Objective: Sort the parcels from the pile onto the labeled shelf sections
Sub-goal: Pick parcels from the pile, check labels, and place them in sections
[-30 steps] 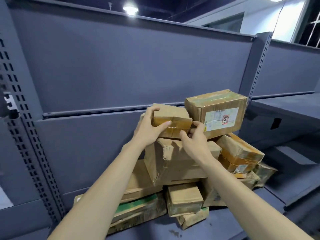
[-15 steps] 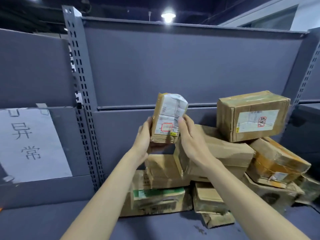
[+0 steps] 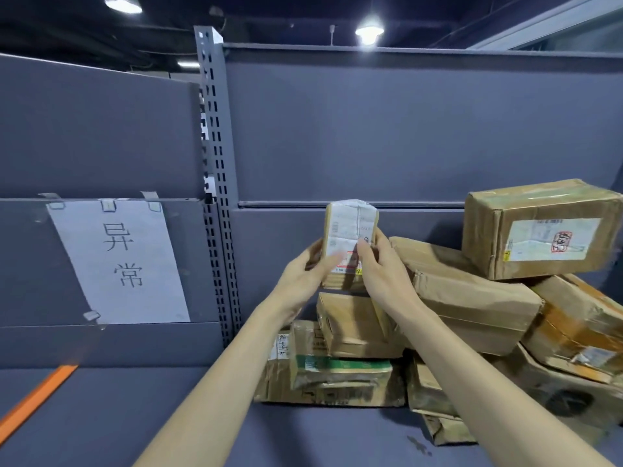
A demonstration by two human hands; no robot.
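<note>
A small brown parcel (image 3: 349,230) with a white shipping label facing me stands upright between both hands, above the pile. My left hand (image 3: 305,274) grips its left side and lower edge; my right hand (image 3: 379,267) grips its right side, thumb across the label. Below and to the right lies the pile of brown cardboard parcels (image 3: 472,298) on the grey shelf (image 3: 168,416). A large taped box (image 3: 539,227) with a red-stamped label tops the pile at the right. A white paper sign (image 3: 118,261) with handwritten characters is taped to the left section's back panel.
A perforated grey upright post (image 3: 217,163) divides the left section from the one holding the pile. An orange strip (image 3: 33,396) runs along the shelf at lower left. A green-banded flat box (image 3: 337,369) lies at the pile's front. Ceiling lamps shine above.
The small parcel was lifted off the pile, turned upright with its label toward me, and my view has swung left, bringing the signed left section into sight.
</note>
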